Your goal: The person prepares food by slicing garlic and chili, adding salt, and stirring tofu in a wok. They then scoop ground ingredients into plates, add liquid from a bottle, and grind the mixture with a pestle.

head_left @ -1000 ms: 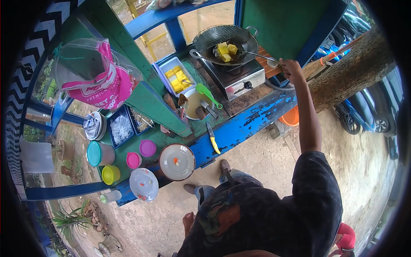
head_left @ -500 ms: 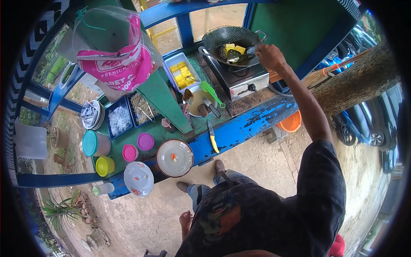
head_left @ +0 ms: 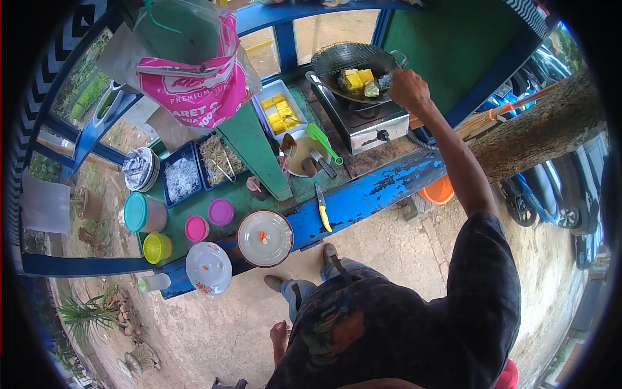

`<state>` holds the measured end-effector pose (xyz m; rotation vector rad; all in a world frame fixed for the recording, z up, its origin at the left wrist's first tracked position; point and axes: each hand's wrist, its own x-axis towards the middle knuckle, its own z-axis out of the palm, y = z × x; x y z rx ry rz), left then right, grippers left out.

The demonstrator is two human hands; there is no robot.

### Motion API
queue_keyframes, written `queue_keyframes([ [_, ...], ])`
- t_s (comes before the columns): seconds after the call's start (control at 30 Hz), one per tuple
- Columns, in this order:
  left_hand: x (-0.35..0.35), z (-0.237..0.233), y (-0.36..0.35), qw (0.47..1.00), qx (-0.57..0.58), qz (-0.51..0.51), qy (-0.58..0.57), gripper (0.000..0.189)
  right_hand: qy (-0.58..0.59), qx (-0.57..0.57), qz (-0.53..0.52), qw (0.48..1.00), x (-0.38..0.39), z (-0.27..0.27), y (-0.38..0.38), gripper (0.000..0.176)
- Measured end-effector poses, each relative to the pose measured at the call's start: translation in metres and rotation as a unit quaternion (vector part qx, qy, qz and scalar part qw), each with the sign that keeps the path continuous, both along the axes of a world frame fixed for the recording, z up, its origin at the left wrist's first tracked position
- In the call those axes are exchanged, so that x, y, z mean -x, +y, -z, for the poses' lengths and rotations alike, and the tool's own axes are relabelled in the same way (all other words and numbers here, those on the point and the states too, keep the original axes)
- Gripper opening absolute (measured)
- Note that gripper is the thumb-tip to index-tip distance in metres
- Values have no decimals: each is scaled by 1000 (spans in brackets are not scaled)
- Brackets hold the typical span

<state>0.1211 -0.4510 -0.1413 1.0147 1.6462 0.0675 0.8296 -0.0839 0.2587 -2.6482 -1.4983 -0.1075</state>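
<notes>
At the right rim of a black wok (head_left: 337, 61), my right hand (head_left: 409, 89) is closed round the handle of a metal spatula (head_left: 385, 80), mostly hidden by the hand. Yellow blocks (head_left: 358, 78) and a paler piece (head_left: 371, 89) lie in the wok, which sits on a silver stove (head_left: 376, 129). A wire rack is fixed on the wok's far side. My left hand (head_left: 280, 333) hangs low beside my body, away from the counter, fingers curled; what it holds, if anything, is too small to tell.
Left of the stove are a tray of yellow blocks (head_left: 277, 111) and a bowl (head_left: 299, 170) with utensils. A yellow-handled knife (head_left: 323, 209) lies on the blue edge. Two plates (head_left: 264, 250), tubs (head_left: 145, 214) and blue trays (head_left: 182, 185) stand further left. A tree trunk (head_left: 531, 129) is at right.
My right hand has moved slightly down with the spatula, whose blade has shifted right in the wok. More of the yellow blocks shows. The view has shifted slightly.
</notes>
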Motion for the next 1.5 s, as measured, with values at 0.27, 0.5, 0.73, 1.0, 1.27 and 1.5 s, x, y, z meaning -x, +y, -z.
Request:
queue_keyframes([
  [0.27,-12,-24,12,997,48,-59,14,36,48,-8,23,999,9,-13,21,38],
  [0.5,-13,-28,5,995,52,-86,9,38,115,-20,29,993,-59,6,51,38],
  [0.73,-11,-20,1,998,17,-55,-9,38,112,11,11,994,-58,55,37,37],
  [1.0,2,-2,1,999,-35,23,-12,39,-14,-64,15,998,-6,90,-31,34],
  [1.27,14,8,7,998,-35,-28,-42,40,-75,-127,-53,988,16,102,-70,21],
  [1.5,13,-4,18,999,-5,-22,-35,38,-75,-186,-101,974,24,94,-83,19],
])
